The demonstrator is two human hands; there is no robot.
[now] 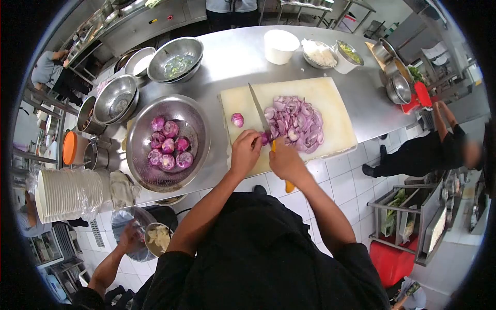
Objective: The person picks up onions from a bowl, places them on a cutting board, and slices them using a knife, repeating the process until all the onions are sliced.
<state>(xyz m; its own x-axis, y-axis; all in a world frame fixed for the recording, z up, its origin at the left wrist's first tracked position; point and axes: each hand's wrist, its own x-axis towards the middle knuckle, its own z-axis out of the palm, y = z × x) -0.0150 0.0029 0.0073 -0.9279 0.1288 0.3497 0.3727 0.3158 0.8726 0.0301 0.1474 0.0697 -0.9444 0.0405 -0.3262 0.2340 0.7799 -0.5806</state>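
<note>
On the white cutting board (pixel 335 108) lies a heap of sliced red onion (pixel 302 124). My right hand (pixel 289 163) is wrapped round the yellow handle of a kitchen knife (pixel 258 107), its blade pointing away from me. My left hand (pixel 245 153) presses its fingertips on a small piece of red onion (pixel 265 138) beside the blade. One half-size onion (pixel 237 120) sits alone on the board's left part. Left of the board, a large steel bowl (pixel 199 121) holds several whole peeled onions (pixel 168 145).
Steel bowls (pixel 116 98) and an orange-lidded container (pixel 72 148) stand at the left, near stacked white plates (pixel 67 196). A white tub (pixel 281 46) is at the back. A co-worker's hand (pixel 132 235) is below left, by a pot (pixel 157 238); another person (pixel 413 150) stands right.
</note>
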